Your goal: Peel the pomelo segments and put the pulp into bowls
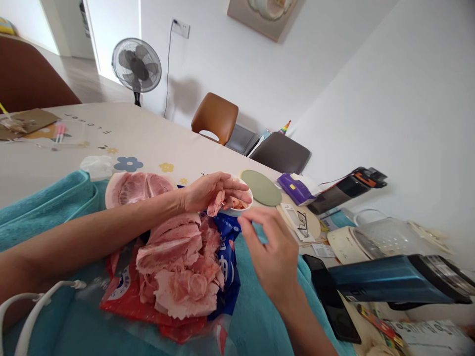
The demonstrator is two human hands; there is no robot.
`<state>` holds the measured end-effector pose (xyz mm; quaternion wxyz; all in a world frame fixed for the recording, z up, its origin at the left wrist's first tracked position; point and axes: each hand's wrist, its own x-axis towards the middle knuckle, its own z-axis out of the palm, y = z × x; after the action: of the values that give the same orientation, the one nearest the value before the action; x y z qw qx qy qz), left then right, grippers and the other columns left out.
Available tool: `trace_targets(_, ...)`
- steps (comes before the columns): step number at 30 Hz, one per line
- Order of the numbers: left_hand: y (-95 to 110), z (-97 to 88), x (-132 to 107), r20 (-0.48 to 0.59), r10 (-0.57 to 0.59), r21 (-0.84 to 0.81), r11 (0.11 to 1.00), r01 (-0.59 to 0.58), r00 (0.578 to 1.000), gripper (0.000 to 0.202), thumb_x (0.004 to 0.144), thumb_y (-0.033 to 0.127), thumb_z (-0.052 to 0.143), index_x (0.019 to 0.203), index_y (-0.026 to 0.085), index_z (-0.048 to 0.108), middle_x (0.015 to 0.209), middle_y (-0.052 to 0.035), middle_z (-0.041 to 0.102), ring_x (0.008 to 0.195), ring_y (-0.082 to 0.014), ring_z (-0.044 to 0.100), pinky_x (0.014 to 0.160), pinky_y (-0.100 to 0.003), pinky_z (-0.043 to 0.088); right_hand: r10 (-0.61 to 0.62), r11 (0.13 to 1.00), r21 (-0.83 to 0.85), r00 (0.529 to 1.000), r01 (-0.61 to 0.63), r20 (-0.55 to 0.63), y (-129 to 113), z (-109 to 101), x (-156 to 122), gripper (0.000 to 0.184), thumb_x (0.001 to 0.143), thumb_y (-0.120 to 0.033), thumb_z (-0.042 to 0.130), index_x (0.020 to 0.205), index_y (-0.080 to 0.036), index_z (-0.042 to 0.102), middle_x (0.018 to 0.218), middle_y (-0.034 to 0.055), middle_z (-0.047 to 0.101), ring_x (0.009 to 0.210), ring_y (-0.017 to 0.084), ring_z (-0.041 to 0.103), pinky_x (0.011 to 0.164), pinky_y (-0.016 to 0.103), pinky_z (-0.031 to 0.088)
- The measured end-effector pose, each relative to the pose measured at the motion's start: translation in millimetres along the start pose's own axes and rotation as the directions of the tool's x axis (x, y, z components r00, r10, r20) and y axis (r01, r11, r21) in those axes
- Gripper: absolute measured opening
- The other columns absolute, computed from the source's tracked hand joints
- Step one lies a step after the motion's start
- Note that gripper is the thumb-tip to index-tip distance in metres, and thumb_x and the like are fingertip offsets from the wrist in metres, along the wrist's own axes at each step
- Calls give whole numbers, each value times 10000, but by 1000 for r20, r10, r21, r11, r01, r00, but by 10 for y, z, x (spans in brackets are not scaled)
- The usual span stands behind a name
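My left hand reaches over a white bowl of pink pomelo flesh pieces. Its fingers stretch to the right, and a torn pomelo piece is held against its underside. Just right of the bowl is my right hand, thumb and forefinger tips brought together in a pinch; whatever is between them is too small to make out. Below my left forearm, thick pink pomelo peel and membrane lie heaped on a red and blue plastic bag. A hollow half of pomelo rind sits behind that forearm.
A teal towel lies under the bag. To the right are a green round mat, purple tissue pack, glasses, black phone, blue bottle and dark bottle. A white cable hangs lower left.
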<state>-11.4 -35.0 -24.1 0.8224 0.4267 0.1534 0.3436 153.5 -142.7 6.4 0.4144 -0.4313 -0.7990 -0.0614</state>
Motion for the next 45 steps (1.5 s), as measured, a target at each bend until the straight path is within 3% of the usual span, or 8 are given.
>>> trace_targets(3, 11, 25, -19, -16, -6, 53, 999, 7, 1000, 483, 884, 452, 440, 1044, 91, 719, 598, -98, 698, 512, -166, 549, 459, -243, 382, 133, 989, 63, 991, -133, 6, 124, 115, 288, 148, 884, -225, 604, 990, -248, 705, 975, 36, 676, 922, 176, 654, 839, 339, 557)
trace_targets(6, 13, 21, -20, -15, -33, 120, 992, 34, 999, 566, 892, 553, 412, 730, 115, 733, 368, -79, 524, 469, -191, 535, 365, -230, 317, 207, 962, 160, 974, -219, 90, 230, 289, 481, 138, 841, -236, 634, 936, -244, 734, 990, 39, 644, 887, 171, 650, 815, 335, 564)
trace_targets(9, 8, 13, -14, -10, -66, 195, 978, 67, 998, 777, 927, 601, 267, 398, 136, 596, 332, -129, 476, 393, -178, 496, 339, -250, 316, 259, 912, 277, 948, -303, 184, 275, 428, 550, 137, 828, -230, 620, 890, -229, 742, 994, 38, 622, 854, 161, 648, 741, 308, 572)
trace_targets(13, 4, 39, -20, -14, -62, 257, 964, 63, 998, 862, 959, 571, 172, 321, 141, 562, 305, -142, 442, 389, -162, 483, 382, -251, 357, 336, 812, 421, 913, -405, 230, 264, 479, 547, 127, 807, -261, 624, 823, -226, 745, 954, 22, 618, 696, 126, 624, 538, 255, 535)
trace_targets(26, 79, -12, 48, -223, -38, -148, 989, 5, 974, 545, 964, 468, 299, 1096, 71, 648, 849, -159, 721, 528, -158, 562, 405, -240, 385, 482, 832, 318, 876, -455, -8, 735, 492, 720, 147, 713, -291, 643, 777, -180, 716, 846, 41, 728, 783, 186, 644, 802, 358, 497)
trace_targets(35, -16, -9, 60, -172, 82, -176, 978, -112, 982, 396, 639, -3, 510, 1003, 42, 661, 939, -118, 687, 643, -111, 596, 622, -234, 483, 492, 828, 168, 837, -534, 237, 1090, 616, 617, 261, 748, -393, 601, 638, -186, 716, 747, 25, 728, 772, 197, 644, 753, 328, 464)
trace_targets(41, -74, 24, 75, -316, 128, -115, 978, -172, 940, 312, 740, -61, 568, 1011, 51, 676, 890, -102, 690, 754, -124, 657, 771, -242, 525, 515, 811, 276, 853, -516, 83, 968, 512, 549, 267, 750, -380, 640, 869, -167, 746, 901, 54, 731, 813, 185, 636, 767, 318, 487)
trace_targets(45, -103, -3, 92, -381, 174, -115, 966, -233, 908, 212, 771, -28, 624, 934, 87, 696, 923, -88, 713, 800, -129, 682, 808, -254, 540, 565, 704, 396, 803, -589, 190, 829, 481, 462, 388, 804, -529, 600, 778, -162, 720, 634, 8, 645, 565, 138, 552, 540, 269, 450)
